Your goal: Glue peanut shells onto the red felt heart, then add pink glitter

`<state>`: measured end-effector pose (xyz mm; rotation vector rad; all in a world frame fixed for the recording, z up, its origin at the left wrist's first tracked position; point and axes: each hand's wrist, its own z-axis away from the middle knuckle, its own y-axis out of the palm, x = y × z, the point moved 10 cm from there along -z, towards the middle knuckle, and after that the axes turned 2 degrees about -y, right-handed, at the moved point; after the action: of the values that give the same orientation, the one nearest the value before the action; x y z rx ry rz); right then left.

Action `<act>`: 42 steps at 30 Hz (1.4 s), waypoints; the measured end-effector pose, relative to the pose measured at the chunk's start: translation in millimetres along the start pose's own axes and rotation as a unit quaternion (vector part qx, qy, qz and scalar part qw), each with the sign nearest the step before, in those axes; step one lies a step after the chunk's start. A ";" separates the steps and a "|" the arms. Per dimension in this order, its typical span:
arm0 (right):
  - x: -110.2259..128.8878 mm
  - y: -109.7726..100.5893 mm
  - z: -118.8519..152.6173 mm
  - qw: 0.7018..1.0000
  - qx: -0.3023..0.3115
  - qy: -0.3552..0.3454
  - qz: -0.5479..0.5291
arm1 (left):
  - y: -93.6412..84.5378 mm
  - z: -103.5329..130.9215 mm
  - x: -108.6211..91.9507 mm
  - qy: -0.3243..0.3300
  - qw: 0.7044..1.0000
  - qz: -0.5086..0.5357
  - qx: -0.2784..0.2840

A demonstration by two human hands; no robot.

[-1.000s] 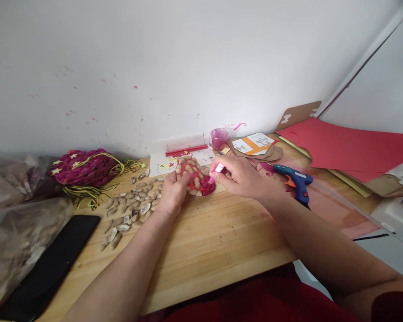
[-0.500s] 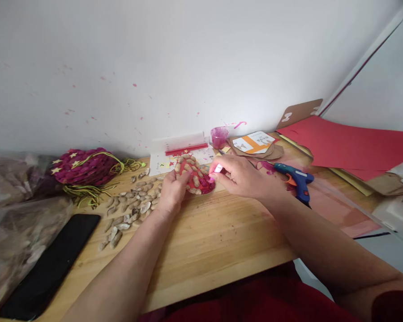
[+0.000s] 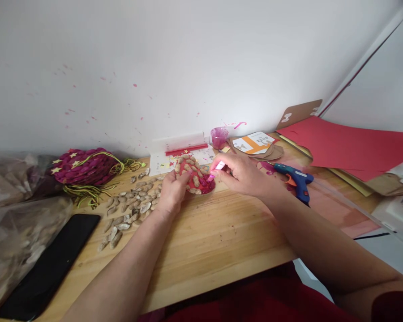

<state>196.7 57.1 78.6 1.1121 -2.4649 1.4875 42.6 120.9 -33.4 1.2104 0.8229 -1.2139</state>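
My left hand [image 3: 173, 190] is closed on the left edge of a red card piece [image 3: 192, 182] with peanut shells stuck over it. Shells at its lower right are painted bright magenta; the others are bare tan. My right hand [image 3: 240, 174] pinches a short paintbrush [image 3: 219, 166] with a white handle and a pink end. Its pink tip rests on or just over the magenta shells; I cannot tell which. Loose peanut shells [image 3: 134, 201] lie on the wooden table to the left of my left hand.
Left are magenta shell pieces with yellow cords [image 3: 87, 167], plastic bags [image 3: 16, 232] and a black phone [image 3: 50, 264]. A pink-stained cup [image 3: 219, 137] stands by the wall. Right are cardboard pieces [image 3: 255, 145], a blue glue gun [image 3: 300, 181] and red paper sheets [image 3: 349, 143].
My right hand has shifted slightly right and tilted the paintbrush, so more of its white handle shows. My left hand and the card piece stay in place.
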 end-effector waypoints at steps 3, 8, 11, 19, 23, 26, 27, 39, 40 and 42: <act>-4.2 -2.5 -0.3 1.000 -0.020 0.004 -0.011 | -0.2 -0.2 -0.3 0.006 1.000 0.003 0.001; -10.2 -1.4 -0.2 0.999 -0.027 0.015 -0.030 | 0.5 -1.2 -1.0 0.011 1.000 -0.001 0.005; -10.9 -1.0 0.0 0.999 -0.030 0.013 -0.026 | 0.4 -1.1 -1.1 0.012 1.000 -0.001 0.005; -14.0 -2.7 0.0 0.998 -0.036 0.029 -0.038 | -0.6 -1.1 0.2 0.013 1.000 -0.002 0.003; -15.8 -3.0 0.2 0.997 -0.039 0.042 -0.045 | 1.1 -2.3 -0.2 0.018 1.000 0.002 0.013; -13.6 -2.7 0.1 0.998 -0.043 0.033 -0.043 | 1.3 -3.1 -0.4 0.023 1.000 0.000 0.014; -12.2 -2.5 0.0 0.998 -0.043 0.026 -0.037 | 1.4 -3.2 -0.2 0.023 1.000 -0.001 0.015; -4.0 0.0 -0.7 1.000 -0.024 0.013 -0.008 | 1.7 0.5 -0.5 0.017 1.000 -0.012 0.010; -3.5 -0.2 -0.7 1.000 -0.024 0.012 -0.006 | 2.3 0.2 -0.4 0.019 1.000 -0.012 0.014; -1.7 -2.0 -0.6 1.000 -0.030 0.005 -0.004 | 2.7 -0.4 -0.5 0.023 1.000 -0.013 0.017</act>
<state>199.0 58.0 79.8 1.0999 -2.4774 1.4026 45.2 121.2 -32.3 1.2626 0.8566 -1.2295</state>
